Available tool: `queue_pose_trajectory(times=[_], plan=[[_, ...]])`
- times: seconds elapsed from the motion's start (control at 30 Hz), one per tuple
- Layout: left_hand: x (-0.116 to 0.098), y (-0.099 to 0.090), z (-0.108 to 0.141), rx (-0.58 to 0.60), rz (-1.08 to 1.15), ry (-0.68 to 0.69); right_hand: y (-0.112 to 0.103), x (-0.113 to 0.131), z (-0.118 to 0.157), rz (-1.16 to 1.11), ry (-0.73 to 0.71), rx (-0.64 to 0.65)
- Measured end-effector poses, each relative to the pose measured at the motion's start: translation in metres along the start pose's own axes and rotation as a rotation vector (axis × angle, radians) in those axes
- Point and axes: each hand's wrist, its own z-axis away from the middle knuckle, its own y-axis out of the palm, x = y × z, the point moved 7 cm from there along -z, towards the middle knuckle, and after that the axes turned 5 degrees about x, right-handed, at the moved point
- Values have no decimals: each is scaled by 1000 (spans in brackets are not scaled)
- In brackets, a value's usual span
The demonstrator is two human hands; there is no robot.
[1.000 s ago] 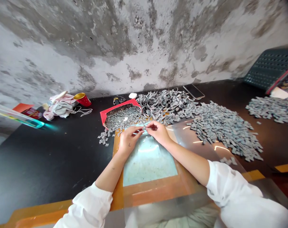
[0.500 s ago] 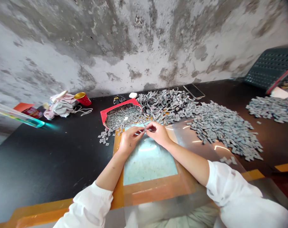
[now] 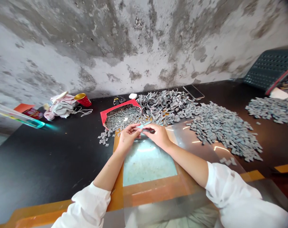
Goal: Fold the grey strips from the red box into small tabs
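Note:
My left hand (image 3: 128,138) is closed, with its thumb and fingers pinched over the pale blue sheet (image 3: 148,166) on the table. Facing it, my right hand (image 3: 158,136) pinches with thumb and index finger, its tips almost meeting the left fingertips. Whatever small piece lies between the fingers is too tiny and covered to name. Just beyond the hands stands a red-rimmed box (image 3: 120,105) of small grey square frame-like pieces (image 3: 121,114), some spilled at its left. Behind my right hand spreads a heap of grey strips (image 3: 166,103).
Short grey folded pieces (image 3: 227,128) form a pile at the right, with another pile (image 3: 274,109) beyond. A phone (image 3: 193,91), a dark basket (image 3: 269,69), a red cup (image 3: 83,99), crumpled cloth (image 3: 63,106) and a clear tube (image 3: 17,115) line the back. Orange tape (image 3: 155,190) borders the sheet.
Both hands have shifted slightly left. The fingertips, which were pressed together around a small dark piece, now show a narrow gap between the hands.

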Motion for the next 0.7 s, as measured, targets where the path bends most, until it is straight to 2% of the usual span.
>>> queue_pose_trajectory(times=[0.13, 0.33, 0.5, 0.7], plan=[[-1, -1, 0, -12, 51, -2, -4, 10, 0, 125, -68, -31], [4, -10, -1, -70, 187, -47, -9, 11, -4, 105, -101, -54], [8, -3, -1, 26, 256, -72, -7, 13, -3, 99, -126, -26], [1, 4, 1, 144, 143, -7, -2, 17, -2, 170, -144, 16]])
